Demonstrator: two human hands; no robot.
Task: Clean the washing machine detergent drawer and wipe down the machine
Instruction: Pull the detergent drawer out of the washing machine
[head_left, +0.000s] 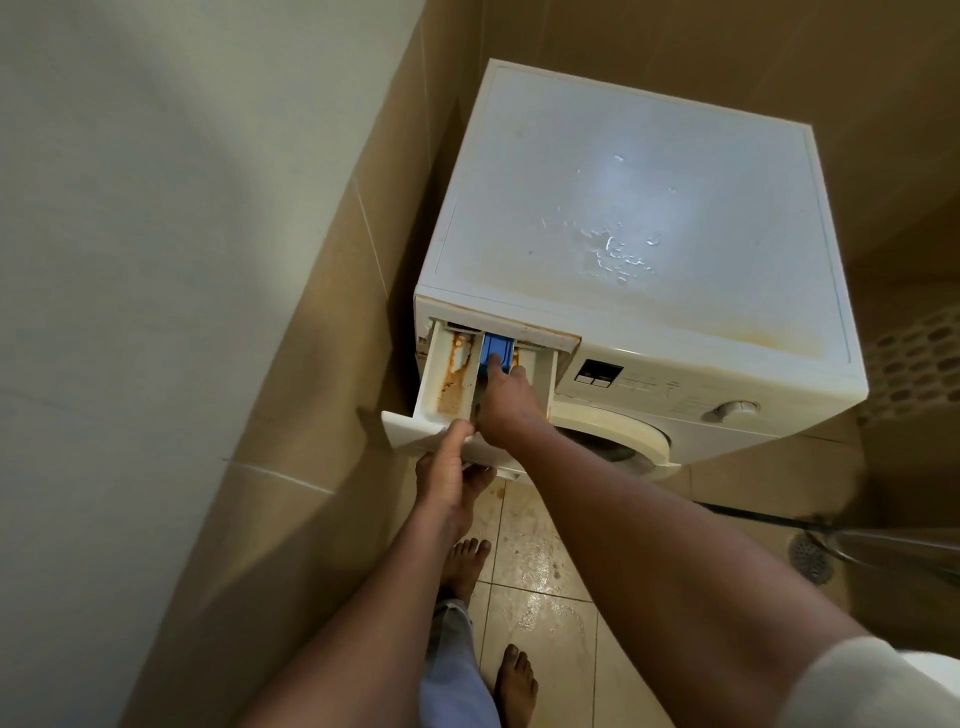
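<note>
**Drawer pulled out, both hands on it**

We see the washing machine in a tiled corner, its white top dull w/ yellowish stains near the front edge and wet marks mid-top. The detergent drawer is at the machine's front top-left corner, slid well out toward us. Its left compartment shows rusty orange residue.

Left hand grips the drawer's front panel: thumb on the top edge, fingers curled underneath.

Right hand reaches into the drawer's middle section. Fingers are stretched fwd, not wrapped round anything, w/ a fingertip pressing on the blue insert at the back.

To the drawer's right on the control panel are a small display and a round dial. The door sits below, partly behind our right forearm.

The floor tiles look wet and our bare feet stand on them. A floor drain is at far right.
</note>
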